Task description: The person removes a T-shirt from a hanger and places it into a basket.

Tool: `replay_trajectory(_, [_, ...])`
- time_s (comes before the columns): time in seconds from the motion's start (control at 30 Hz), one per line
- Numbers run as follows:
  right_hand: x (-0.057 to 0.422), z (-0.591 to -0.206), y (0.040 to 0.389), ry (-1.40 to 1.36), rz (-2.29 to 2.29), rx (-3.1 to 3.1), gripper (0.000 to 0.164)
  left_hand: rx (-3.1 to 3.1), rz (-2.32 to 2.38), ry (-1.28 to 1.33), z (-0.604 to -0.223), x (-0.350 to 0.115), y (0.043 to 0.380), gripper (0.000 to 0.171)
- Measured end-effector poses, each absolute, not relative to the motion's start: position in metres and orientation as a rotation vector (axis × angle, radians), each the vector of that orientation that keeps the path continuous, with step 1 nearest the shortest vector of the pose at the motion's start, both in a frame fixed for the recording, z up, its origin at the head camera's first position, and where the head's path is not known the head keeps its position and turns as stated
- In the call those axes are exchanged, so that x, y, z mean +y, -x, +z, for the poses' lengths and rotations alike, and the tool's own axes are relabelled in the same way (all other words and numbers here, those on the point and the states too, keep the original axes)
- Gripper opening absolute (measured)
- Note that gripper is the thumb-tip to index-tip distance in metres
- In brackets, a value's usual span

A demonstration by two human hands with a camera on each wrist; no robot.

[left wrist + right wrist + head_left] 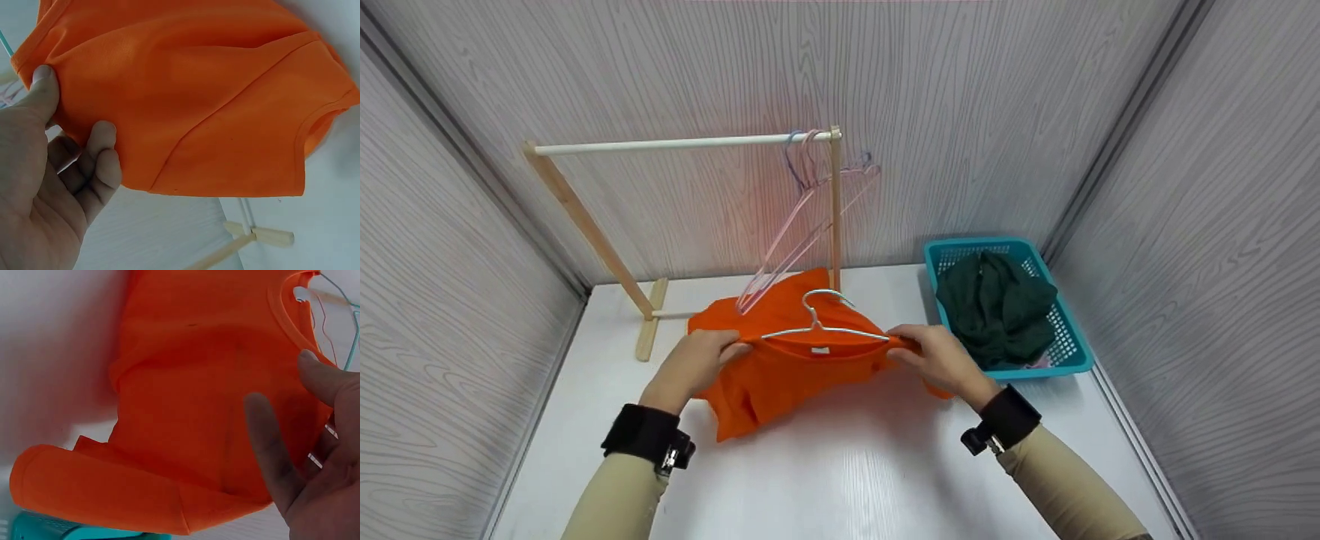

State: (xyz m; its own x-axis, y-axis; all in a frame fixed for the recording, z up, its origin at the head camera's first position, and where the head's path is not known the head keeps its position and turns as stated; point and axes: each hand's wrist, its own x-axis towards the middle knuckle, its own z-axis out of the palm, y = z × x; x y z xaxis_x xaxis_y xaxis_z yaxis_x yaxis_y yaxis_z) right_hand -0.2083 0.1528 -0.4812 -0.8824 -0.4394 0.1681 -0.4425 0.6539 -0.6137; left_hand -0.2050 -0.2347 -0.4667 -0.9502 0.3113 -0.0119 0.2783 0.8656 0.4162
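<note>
An orange T-shirt [802, 382] hangs from both hands above the white table, its neckline and small white label facing up. A light teal hanger [816, 328] sits in the neck opening, with its hook standing out above the collar and its arm ends hidden by the cloth. My left hand [706, 360] pinches the shirt at the left shoulder, thumb on the front in the left wrist view. At the right shoulder my right hand [936, 358] grips the cloth beside the collar. One sleeve [101, 489] droops below the right hand.
Behind the shirt stands a rack with a white rail [682, 144] and wooden posts. Pink and blue hangers [787, 225] hang at its right end. To the right, a teal basket [1076, 360] holds a dark green garment [997, 307]. Grey panels enclose the table.
</note>
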Motion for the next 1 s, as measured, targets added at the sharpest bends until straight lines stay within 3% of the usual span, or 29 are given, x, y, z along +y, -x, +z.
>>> replay_trajectory(0.17, [0.165, -0.483, 0.211, -0.700, 1.051, -2.708, 0.019, 2.976, 0.622, -0.495, -0.464, -0.214, 0.206, 0.025])
replay_trajectory(0.27, [0.169, -0.487, 0.211, -0.653, 1.010, -2.670, 0.019, 2.938, 0.679, -0.510, -0.461, -0.197, 0.207, 0.015])
replay_trajectory(0.43, [0.166, -0.491, 0.211, -0.642, 0.959, -2.652, 0.020, 2.840, 0.847, -0.580, -0.454, -0.161, 0.210, 0.039])
replay_trajectory(0.63, [0.161, -0.493, 0.209, -0.644, 0.992, -2.650, 0.018, 2.862, 0.850, -0.711, -0.454, -0.132, 0.215, 0.021])
replay_trajectory(1.0, [0.193, -0.511, 0.218, -0.502, 1.098, -2.708, 0.013, 2.867, 0.755, -0.534, -0.462, -0.166, 0.219, 0.018])
